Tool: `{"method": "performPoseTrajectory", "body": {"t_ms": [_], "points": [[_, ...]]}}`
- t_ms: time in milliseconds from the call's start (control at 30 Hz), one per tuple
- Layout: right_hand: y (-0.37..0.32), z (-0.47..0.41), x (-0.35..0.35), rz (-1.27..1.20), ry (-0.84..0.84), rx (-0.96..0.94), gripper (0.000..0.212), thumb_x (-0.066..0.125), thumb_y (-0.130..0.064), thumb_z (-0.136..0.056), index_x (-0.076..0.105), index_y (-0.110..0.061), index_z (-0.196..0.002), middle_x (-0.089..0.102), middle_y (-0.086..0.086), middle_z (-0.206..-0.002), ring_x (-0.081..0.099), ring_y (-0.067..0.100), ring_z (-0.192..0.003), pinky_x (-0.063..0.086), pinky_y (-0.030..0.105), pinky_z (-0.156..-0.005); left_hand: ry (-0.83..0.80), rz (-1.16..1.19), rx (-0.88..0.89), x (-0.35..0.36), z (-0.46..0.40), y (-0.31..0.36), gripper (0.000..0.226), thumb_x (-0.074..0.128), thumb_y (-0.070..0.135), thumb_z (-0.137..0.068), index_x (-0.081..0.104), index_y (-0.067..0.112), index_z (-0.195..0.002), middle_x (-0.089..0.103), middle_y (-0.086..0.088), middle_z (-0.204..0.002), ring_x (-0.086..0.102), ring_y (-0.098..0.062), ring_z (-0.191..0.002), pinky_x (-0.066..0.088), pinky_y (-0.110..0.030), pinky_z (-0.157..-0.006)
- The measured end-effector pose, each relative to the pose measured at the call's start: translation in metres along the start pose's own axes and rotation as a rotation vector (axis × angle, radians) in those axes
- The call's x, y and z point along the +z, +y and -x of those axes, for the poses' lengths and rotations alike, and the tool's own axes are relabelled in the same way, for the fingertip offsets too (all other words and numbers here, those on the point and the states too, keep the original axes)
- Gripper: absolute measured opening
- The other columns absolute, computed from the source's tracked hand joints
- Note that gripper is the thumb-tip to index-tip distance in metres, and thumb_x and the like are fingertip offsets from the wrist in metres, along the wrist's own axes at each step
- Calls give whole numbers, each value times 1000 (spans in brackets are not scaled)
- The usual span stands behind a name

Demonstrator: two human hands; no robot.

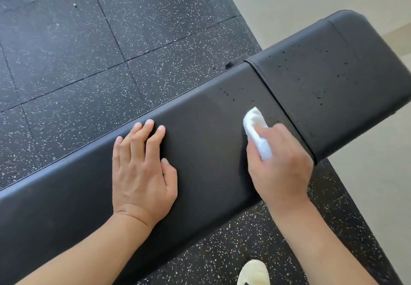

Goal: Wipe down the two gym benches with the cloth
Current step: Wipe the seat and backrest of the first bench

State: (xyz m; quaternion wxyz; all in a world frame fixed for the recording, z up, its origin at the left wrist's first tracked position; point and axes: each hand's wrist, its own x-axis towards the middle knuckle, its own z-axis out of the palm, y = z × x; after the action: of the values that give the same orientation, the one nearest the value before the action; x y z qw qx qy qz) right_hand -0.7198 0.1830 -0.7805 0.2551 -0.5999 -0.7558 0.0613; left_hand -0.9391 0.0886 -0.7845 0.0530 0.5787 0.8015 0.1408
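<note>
A black padded gym bench (206,142) runs from lower left to upper right across the view. Its long back pad meets a shorter seat pad (329,84) at a seam. Small dark droplets speckle the seat pad and the near end of the long pad. My left hand (142,173) lies flat on the long pad, fingers spread, holding nothing. My right hand (280,164) grips a folded white cloth (258,129) and presses it on the long pad just short of the seam. Only one bench is in view.
Black rubber floor tiles with white flecks (89,51) surround the bench. A pale smooth floor (367,195) begins at the right and top right. The toe of a white shoe (253,272) shows at the bottom edge, beside the bench.
</note>
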Motion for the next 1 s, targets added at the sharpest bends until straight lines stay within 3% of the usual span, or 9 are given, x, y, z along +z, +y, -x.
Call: {"method": "performPoseTrajectory", "body": {"t_ms": [100, 167, 333, 467, 667, 800, 867, 1000], "points": [[-57, -32, 28, 32, -104, -33, 33, 59, -26, -93, 70, -28, -124, 41, -6, -80, 50, 21, -71, 21, 33, -59, -10, -5, -2, 0, 0, 0, 60, 41, 25, -90, 53, 7, -146, 46, -16, -156, 37, -39, -149, 21, -59, -126], [-94, -49, 45, -29, -183, -91, 40, 60, -27, -93, 68, -28, -132, 59, -3, -90, 61, 22, -81, 34, 35, -61, -12, -4, -1, 0, 0, 0, 61, 41, 25, -89, 53, 7, -146, 46, -17, -156, 37, -39, -149, 22, -60, -126], [-132, -54, 62, -163, -240, -161, 8, 70, -16, -91, 70, -14, -98, 63, 3, -89, 62, 27, -76, 33, 33, -58, -17, -12, 6, -1, -1, 1, 61, 41, 24, -88, 54, 3, -143, 47, -19, -155, 37, -42, -147, 25, -63, -123], [-92, -24, 37, -173, -217, -217, 29, 65, -19, -93, 73, -17, -121, 57, 1, -85, 54, 24, -73, 48, 37, -60, -16, -23, 21, 0, 0, 1, 62, 40, 24, -89, 52, 4, -147, 46, -18, -156, 37, -41, -148, 26, -63, -123], [31, 19, -25, -30, -113, -263, 23, 60, -14, -103, 76, -18, -119, 43, -4, -77, 41, 21, -64, 47, 36, -57, -1, -32, 7, 3, 0, 1, 60, 40, 24, -89, 52, 6, -146, 46, -16, -155, 37, -41, -148, 24, -62, -124], [45, -4, -17, 27, -39, -235, 22, 56, -18, -106, 78, -15, -106, 34, -7, -76, 29, 15, -66, 35, 29, -55, -11, -38, 12, 3, 0, 0, 60, 41, 24, -89, 52, 6, -146, 46, -16, -155, 38, -41, -148, 23, -61, -125], [24, -28, -1, 8, -15, -222, 20, 55, -21, -105, 75, -17, -105, 34, -7, -78, 35, 19, -64, 31, 30, -55, -17, -42, 9, 2, 0, 1, 61, 41, 24, -89, 52, 5, -145, 46, -16, -155, 38, -41, -148, 24, -62, -125], [-29, -102, 37, -68, -82, -204, 13, 65, -26, -98, 72, -19, -106, 58, 1, -84, 59, 28, -72, 34, 34, -56, -22, -53, -4, 1, -1, 3, 61, 40, 25, -89, 53, 5, -145, 46, -17, -155, 39, -42, -148, 24, -62, -125]]}}
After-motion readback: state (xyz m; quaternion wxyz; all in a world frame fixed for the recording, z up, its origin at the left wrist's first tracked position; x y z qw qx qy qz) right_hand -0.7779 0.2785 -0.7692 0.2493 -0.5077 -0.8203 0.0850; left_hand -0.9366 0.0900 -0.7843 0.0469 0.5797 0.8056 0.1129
